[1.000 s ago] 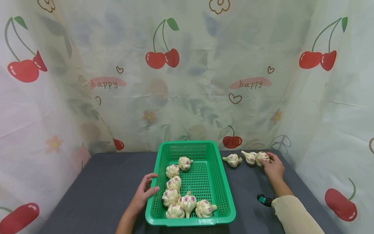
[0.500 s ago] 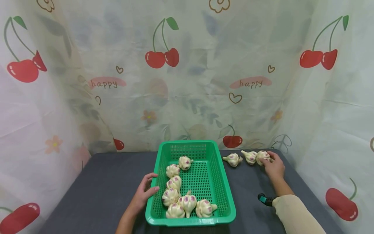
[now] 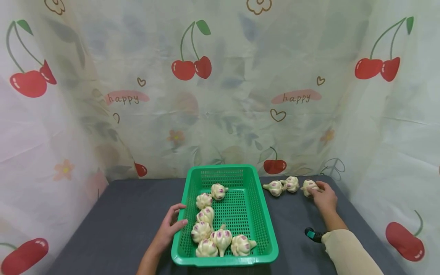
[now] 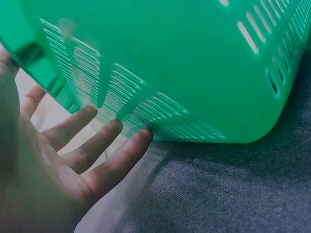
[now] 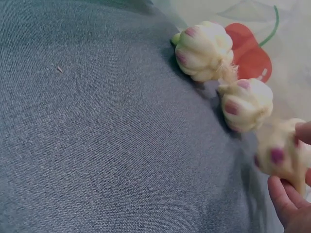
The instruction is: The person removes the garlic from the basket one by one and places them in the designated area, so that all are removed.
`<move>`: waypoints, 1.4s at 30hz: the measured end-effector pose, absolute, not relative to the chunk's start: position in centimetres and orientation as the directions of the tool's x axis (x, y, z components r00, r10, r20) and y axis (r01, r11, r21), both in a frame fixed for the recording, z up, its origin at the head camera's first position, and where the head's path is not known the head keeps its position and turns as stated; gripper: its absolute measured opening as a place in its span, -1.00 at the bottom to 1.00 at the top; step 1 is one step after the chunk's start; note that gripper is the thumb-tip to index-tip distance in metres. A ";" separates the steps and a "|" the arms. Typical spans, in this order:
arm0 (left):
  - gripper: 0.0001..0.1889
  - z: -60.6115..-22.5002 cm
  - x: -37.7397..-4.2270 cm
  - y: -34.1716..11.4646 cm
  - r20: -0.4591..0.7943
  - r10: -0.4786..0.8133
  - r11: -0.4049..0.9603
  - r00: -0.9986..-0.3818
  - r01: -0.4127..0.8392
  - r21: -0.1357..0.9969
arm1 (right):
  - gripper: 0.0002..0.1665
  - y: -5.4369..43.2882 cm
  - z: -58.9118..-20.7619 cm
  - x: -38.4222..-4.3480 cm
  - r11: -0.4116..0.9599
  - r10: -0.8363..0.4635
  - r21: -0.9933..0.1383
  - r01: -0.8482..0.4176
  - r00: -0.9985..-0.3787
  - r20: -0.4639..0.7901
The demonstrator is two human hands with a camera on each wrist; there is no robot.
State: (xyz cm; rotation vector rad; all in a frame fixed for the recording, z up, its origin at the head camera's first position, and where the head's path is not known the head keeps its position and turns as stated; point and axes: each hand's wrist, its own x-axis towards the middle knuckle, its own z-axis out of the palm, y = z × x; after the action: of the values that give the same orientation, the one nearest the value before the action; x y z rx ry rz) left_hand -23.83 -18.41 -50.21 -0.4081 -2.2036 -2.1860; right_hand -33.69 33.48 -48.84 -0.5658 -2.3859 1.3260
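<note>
A green plastic basket (image 3: 262, 214) holds several garlic bulbs (image 3: 221, 237), mostly along its left side and near end. My left hand (image 3: 168, 226) rests against the basket's left side; in the left wrist view its fingers (image 4: 104, 165) lie fairly straight and touch the slotted outer wall. At the far right of the table, my right hand (image 3: 324, 196) pinches a garlic bulb (image 3: 309, 188) between thumb and fingers. To the left of it lie two more bulbs, a middle one (image 5: 247, 104) and one nearest the basket (image 5: 204, 51).
A dark grey cloth (image 3: 123, 214) covers the table. A black strap with a teal patch (image 3: 313, 234) sticks out beside the right sleeve (image 3: 348, 252). Cherry-printed curtains (image 3: 237, 114) hang behind the table and along both sides.
The middle bulb has turned and shifted left against the one nearest the basket. A gap now separates it from the bulb in my right hand. My left hand stays in place.
</note>
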 end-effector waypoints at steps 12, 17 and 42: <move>-0.53 -50.2 -23.8 -18.6 0.187 0.198 -0.012 -0.962 0.188 0.982 | -0.38 33.8 -49.6 -34.3 0.383 0.529 -0.895 0.226 -0.848 0.012; -0.53 -50.2 -23.7 -18.6 0.179 0.194 -0.004 -0.965 0.182 0.983 | -0.34 34.4 -49.6 -34.3 0.274 0.541 -0.931 0.242 -0.839 -0.060; -0.53 -50.3 -23.8 -18.6 0.166 0.194 -0.013 -0.967 0.167 0.986 | -0.23 35.1 -50.4 -34.1 0.294 0.442 -0.925 0.243 -0.892 -0.094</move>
State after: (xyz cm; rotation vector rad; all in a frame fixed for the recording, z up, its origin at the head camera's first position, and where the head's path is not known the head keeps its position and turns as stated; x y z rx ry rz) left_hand -23.83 -18.58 -50.26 -0.4064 -2.2204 -2.2135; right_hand -34.07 35.07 -50.45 -0.6368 -2.3769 1.6484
